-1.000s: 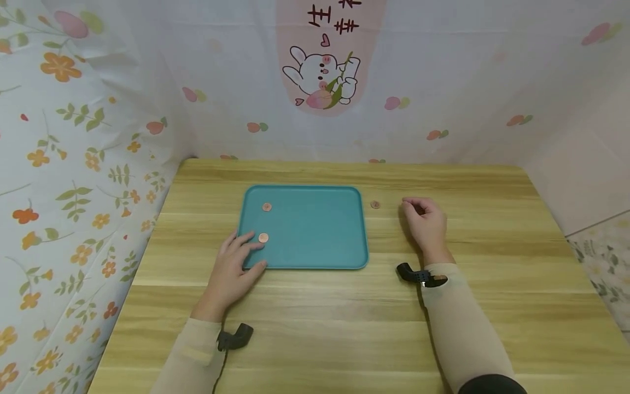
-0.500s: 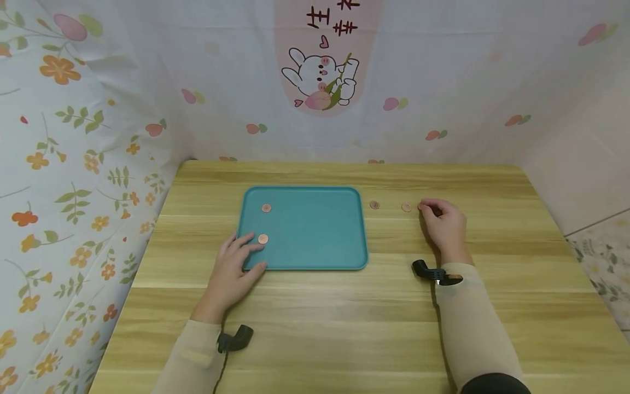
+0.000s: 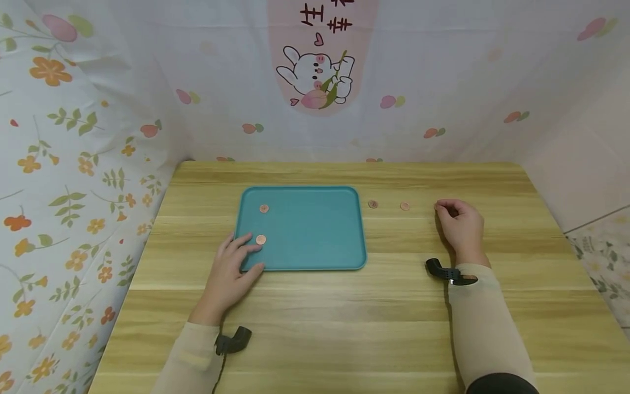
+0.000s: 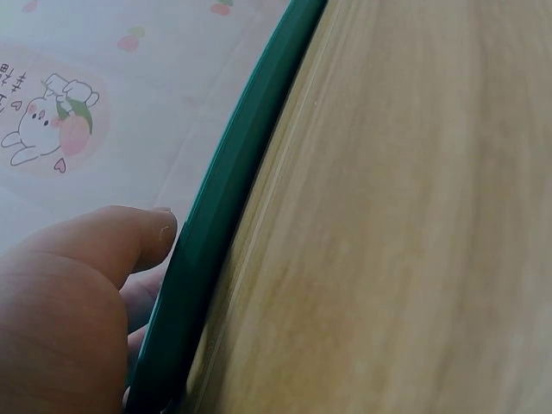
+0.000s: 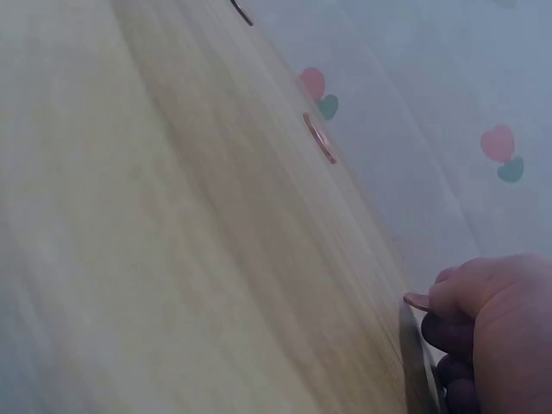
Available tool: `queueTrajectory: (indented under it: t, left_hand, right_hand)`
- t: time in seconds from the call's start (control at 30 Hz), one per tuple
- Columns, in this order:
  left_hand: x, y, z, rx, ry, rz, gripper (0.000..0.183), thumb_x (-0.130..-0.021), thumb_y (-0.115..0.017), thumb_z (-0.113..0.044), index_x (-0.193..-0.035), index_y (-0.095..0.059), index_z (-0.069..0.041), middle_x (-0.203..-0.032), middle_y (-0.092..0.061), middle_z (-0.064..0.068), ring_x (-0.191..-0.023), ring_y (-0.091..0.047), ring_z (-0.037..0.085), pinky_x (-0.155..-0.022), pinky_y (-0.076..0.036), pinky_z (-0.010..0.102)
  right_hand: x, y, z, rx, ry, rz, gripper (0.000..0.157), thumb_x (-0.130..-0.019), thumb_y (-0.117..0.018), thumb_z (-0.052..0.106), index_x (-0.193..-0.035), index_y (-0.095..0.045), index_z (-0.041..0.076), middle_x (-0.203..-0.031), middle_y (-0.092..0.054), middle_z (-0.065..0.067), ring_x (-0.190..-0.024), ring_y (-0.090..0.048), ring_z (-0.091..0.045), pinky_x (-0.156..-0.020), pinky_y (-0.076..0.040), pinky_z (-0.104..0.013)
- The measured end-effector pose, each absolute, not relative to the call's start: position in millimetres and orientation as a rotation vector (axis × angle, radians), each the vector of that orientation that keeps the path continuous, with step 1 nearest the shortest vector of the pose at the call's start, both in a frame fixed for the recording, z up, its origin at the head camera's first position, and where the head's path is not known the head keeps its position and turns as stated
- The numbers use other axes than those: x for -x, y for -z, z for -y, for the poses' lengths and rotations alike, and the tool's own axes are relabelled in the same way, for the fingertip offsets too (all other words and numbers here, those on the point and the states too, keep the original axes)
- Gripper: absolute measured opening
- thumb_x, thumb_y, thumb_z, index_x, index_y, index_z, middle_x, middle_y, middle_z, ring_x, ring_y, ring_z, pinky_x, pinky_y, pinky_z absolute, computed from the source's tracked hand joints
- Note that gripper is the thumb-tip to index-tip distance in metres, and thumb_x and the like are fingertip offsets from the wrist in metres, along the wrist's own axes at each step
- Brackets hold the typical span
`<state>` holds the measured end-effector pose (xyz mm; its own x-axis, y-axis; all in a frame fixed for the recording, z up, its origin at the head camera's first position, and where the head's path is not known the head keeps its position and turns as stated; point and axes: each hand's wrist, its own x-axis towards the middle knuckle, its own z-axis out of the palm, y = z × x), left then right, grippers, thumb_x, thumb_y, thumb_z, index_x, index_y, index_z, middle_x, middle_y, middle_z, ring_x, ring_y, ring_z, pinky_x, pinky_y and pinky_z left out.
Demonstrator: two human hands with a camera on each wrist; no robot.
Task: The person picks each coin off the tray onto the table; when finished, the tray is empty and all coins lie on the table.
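My left hand [image 3: 230,272] rests spread over the lower left corner of a turquoise tray [image 3: 315,230], thumb at the near rim. Inside the tray lie two copper coins, one coin [image 3: 261,239] close to its fingertips and another coin [image 3: 264,208] farther back. To the right, my right hand [image 3: 461,227] pinches a copper coin [image 5: 417,301] between thumb and fingertips at the table surface. Two more coins lie flat between tray and hand: a darker coin [image 3: 373,204] by the tray and a lighter coin [image 3: 405,206] nearer the hand.
Everything sits on a wood-grain table [image 3: 315,323]. A white printed cloth [image 3: 418,65] hangs behind the back edge, and a floral cloth [image 3: 83,180] runs along the left side. Each wrist carries a black camera mount.
My right hand has slid to the right along the table, and the lighter coin has come into view to its left. The left hand stays in place on the tray.
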<state>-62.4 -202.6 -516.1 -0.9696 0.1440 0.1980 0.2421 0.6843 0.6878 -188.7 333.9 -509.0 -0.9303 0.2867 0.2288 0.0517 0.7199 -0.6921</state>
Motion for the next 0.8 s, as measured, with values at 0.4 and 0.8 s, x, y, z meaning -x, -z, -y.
queueTrajectory:
  t: [0.4, 0.8]
  left_hand:
    - [62.6, 515.6, 203.1, 0.327, 1.155, 2.754, 0.04, -0.095, -0.079, -0.022, -0.131, -0.073, -0.005, -0.158, -0.052, 0.02, -0.157, -0.022, 0.049, -0.122, -0.021, 0.071]
    - [62.9, 514.6, 202.7, 0.323, 1.155, 2.763, 0.04, -0.095, -0.079, -0.021, -0.131, -0.073, -0.005, -0.158, -0.051, 0.02, -0.157, -0.022, 0.049, -0.122, -0.021, 0.071]
  right_hand:
    - [188.8, 508.3, -335.2, 0.324, -0.993, 2.599, 0.025, -0.103, -0.068, 0.023, -0.11, -0.081, 0.002, -0.108, -0.076, -0.015, -0.09, -0.058, -0.009, -0.08, -0.041, -0.018]
    - [190.3, 513.4, -334.0, 0.178, -0.972, 2.566, 0.025, -0.103, -0.07, 0.021, -0.119, -0.079, 0.003, -0.101, -0.075, -0.018, -0.091, -0.06, -0.02, -0.083, -0.041, -0.024]
